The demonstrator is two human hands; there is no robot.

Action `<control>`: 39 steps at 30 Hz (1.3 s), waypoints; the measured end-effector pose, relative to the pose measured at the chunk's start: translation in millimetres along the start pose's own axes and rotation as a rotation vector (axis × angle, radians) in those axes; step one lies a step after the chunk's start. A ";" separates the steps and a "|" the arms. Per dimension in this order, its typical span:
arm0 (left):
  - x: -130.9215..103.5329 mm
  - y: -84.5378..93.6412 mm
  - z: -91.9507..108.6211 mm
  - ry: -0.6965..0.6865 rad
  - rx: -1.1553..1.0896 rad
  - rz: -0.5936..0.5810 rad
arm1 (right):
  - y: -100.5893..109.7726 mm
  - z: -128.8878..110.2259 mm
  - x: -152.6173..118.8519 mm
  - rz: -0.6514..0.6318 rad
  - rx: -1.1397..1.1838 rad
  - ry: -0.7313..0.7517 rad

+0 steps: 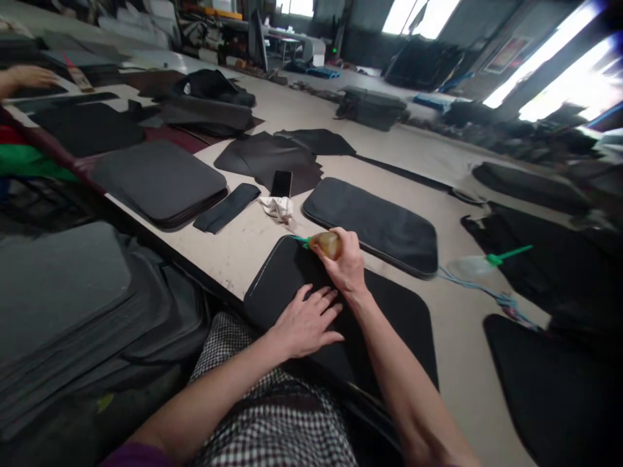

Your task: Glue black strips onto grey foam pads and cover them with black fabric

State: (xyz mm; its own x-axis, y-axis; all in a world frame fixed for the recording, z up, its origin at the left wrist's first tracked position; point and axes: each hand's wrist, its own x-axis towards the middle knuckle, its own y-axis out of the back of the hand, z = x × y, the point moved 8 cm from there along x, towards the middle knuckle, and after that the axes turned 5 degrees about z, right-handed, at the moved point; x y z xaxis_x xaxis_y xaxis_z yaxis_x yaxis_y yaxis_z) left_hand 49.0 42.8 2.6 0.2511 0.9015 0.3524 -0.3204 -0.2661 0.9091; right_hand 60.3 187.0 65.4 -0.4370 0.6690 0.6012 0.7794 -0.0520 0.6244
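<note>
My right hand (351, 263) is wrapped round a glue bottle (327, 245) of amber liquid, tipped so that its green nozzle points left. The nozzle tip is at the far left corner of a black rounded panel (394, 311) lying in front of me. Along the panel's left edge runs a thin whitish line. My left hand (309, 321) rests flat on the panel, fingers spread, holding nothing. Just beyond lies a stack of similar black panels (374, 220). A crumpled whitish cloth (277, 209) sits near the nozzle.
A phone (281, 183) and a dark strip (228, 207) lie beyond the panel, beside a panel stack (160, 178). At right is a second bottle (470, 264) with a green nozzle. More panels (58, 285) are piled at lower left. Another person's hand (34, 76) shows at far left.
</note>
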 end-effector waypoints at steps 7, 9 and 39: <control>0.7 -2.7 2.9 -0.005 0.041 -0.015 | 84.6 50.5 -32.8 0.039 -0.125 -0.075; 1.3 -2.6 4.1 -0.011 0.049 -0.017 | 119.5 69.5 -50.0 0.064 -0.191 -0.110; 3.4 -16.1 6.9 -0.057 0.093 -0.072 | 327.6 88.7 -236.0 0.113 -0.187 -0.493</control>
State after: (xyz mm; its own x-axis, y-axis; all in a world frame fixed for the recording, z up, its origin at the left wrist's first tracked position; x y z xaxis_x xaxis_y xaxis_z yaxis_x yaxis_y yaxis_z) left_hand 61.3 47.8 -9.3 0.3229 0.8994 0.2948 -0.2144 -0.2339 0.9483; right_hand 458.5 77.8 83.8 -0.0575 0.9181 0.3921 0.6966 -0.2445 0.6746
